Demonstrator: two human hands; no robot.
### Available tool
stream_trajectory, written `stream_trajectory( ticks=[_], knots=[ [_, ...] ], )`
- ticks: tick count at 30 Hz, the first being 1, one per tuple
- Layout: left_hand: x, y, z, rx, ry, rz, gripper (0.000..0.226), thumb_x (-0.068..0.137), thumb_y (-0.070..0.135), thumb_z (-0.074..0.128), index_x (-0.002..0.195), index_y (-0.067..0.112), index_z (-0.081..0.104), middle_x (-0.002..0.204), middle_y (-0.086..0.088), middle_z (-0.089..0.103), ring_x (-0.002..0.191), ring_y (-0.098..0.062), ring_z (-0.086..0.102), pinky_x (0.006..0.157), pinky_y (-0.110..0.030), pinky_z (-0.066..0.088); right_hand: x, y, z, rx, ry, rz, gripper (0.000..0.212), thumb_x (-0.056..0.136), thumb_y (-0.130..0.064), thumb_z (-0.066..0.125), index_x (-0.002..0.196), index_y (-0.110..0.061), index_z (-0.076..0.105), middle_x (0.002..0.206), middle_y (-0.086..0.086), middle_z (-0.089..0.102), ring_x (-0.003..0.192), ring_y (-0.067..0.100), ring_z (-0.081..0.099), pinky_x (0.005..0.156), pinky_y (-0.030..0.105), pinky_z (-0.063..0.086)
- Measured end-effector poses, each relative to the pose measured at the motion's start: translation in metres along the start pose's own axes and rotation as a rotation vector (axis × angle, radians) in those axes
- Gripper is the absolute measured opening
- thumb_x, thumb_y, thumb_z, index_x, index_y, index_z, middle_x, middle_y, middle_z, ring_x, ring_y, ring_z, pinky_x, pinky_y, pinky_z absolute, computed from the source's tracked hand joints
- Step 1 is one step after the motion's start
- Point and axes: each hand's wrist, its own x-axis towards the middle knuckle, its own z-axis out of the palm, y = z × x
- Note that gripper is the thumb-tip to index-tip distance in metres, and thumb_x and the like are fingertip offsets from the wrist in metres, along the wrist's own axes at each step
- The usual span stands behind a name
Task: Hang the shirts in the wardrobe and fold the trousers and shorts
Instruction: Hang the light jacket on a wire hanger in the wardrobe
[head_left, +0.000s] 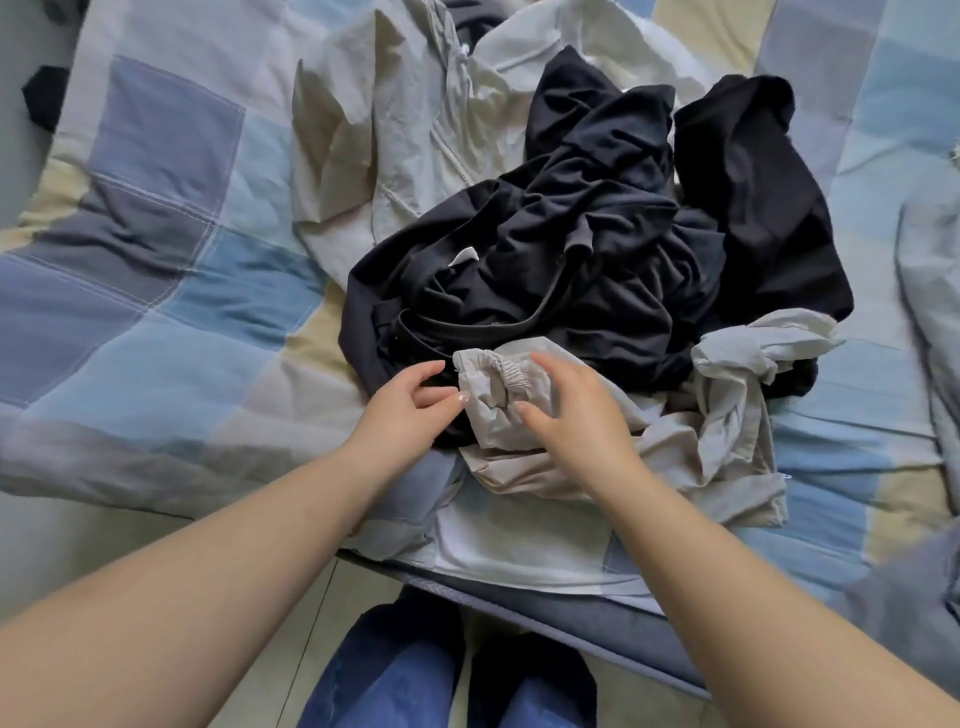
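You have two hands in view, the left hand (410, 402) and the right hand (574, 410), both at the elastic waistband of one beige garment (597, 457). Beyond your grip: dark garments (597, 249) in one heap, at least two, exact count not resolvable. Past those, one pale zipped jacket (395, 135). Under everything, one patchwork quilt (156, 234). Below your grip, two denim-clad legs (384, 670).

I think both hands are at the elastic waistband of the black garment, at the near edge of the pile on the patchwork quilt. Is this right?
Not quite. The head view shows the left hand and right hand at the elastic waistband of the beige garment, not the black one. The black clothes lie just behind it. The rest holds: it is at the near edge of the pile on the patchwork quilt.
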Motion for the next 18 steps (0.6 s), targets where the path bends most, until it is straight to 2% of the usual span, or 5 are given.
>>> stream_trajectory(
  ticks=[4,9,12,15,18],
  knots=[
    [0.019,0.007,0.017,-0.013,0.013,0.022,0.033,0.089,0.02,0.065,0.116,0.032,0.052,0.096,0.014,0.068,0.082,0.009,0.061,0.07,-0.013,0.045,0.017,0.003,0.013,-0.018,0.003,0.005,0.066,0.087,-0.036,0.064,0.144,-0.021,0.035,0.143,0.002,0.043,0.133,0.018,0.036,0.105,0.031,0.032],
    [0.026,0.02,0.032,-0.066,-0.019,-0.006,0.029,0.087,0.016,0.066,0.115,0.02,0.063,0.097,0.003,0.073,0.092,-0.005,0.067,0.092,-0.029,0.05,0.023,0.008,0.016,0.044,-0.013,0.061,0.075,0.085,-0.037,0.065,0.148,-0.021,0.026,0.148,0.005,0.038,0.136,0.02,0.034,0.109,0.036,0.032],
    [0.016,0.03,0.042,-0.112,-0.086,0.055,0.019,0.087,0.008,0.064,0.099,0.02,0.07,0.093,-0.001,0.075,0.09,-0.011,0.07,0.09,-0.032,0.053,0.018,0.01,0.012,0.134,0.029,0.092,0.074,0.082,-0.037,0.066,0.146,-0.023,0.03,0.139,0.007,0.046,0.129,0.022,0.042,0.104,0.042,0.038],
    [0.002,0.043,0.048,-0.116,-0.096,0.129,0.018,0.086,0.01,0.067,0.101,0.019,0.07,0.095,-0.002,0.075,0.092,-0.013,0.069,0.087,-0.032,0.052,0.003,0.008,-0.004,0.204,0.078,0.092,0.043,0.083,-0.034,0.062,0.123,-0.021,0.051,0.115,0.001,0.06,0.107,0.02,0.055,0.087,0.038,0.047],
    [-0.017,0.063,0.05,-0.042,-0.089,0.225,0.021,0.085,0.016,0.07,0.105,0.022,0.069,0.1,0.001,0.073,0.097,-0.012,0.068,0.091,-0.033,0.053,-0.018,0.002,-0.033,0.337,0.143,0.077,0.012,0.088,-0.026,0.055,0.099,-0.019,0.058,0.087,-0.007,0.064,0.084,0.015,0.058,0.074,0.034,0.047]
  ],
)
